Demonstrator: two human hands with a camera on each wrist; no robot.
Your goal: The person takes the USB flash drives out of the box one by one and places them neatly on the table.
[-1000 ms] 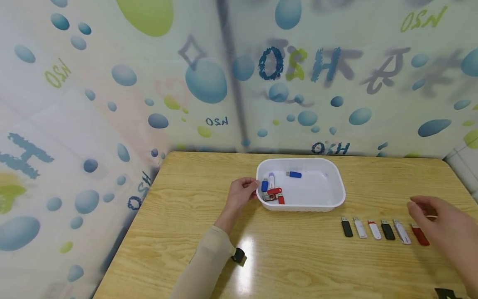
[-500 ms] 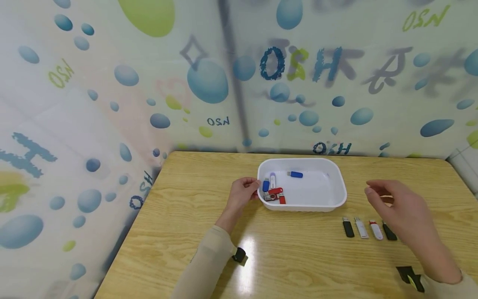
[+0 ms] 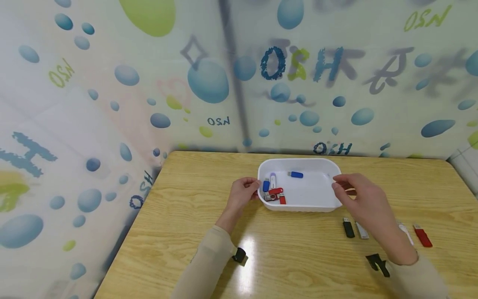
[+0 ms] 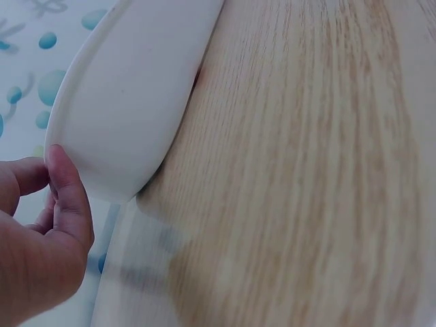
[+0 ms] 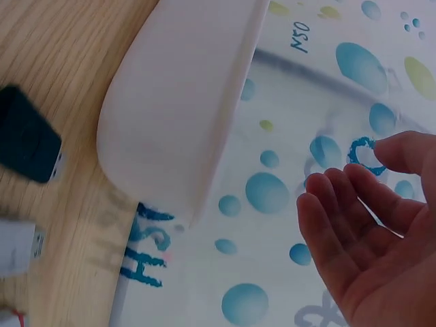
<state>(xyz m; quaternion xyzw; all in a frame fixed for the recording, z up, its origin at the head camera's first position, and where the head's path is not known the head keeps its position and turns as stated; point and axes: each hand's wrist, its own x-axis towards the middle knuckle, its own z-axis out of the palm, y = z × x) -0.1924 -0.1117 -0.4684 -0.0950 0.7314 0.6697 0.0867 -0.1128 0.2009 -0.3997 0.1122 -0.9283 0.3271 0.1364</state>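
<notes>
A white plastic basin point(image 3: 313, 207) stands on the wooden table, with several USB flash drives inside. Among them are a blue flash drive point(image 3: 296, 175) at the back and a red flash drive point(image 3: 282, 199) near the front left. My left hand point(image 3: 240, 194) pinches the basin's left rim between thumb and fingers, as the left wrist view also shows. My right hand point(image 3: 360, 199) hovers at the basin's right end, fingers loosely bent with nothing between them. In the right wrist view, the right hand point(image 5: 375, 231) has its fingertips apart from the thumb.
In a row right of the basin lie a black flash drive point(image 3: 348, 228), a white flash drive point(image 3: 362, 231) and a red flash drive point(image 3: 423, 236); the right arm covers part of the row. A patterned curtain point(image 3: 209, 83) hangs behind the table point(image 3: 179, 199).
My right hand has swept left from above the red flash drive at the row's right end to the basin's right end. The left hand stays on the rim.
</notes>
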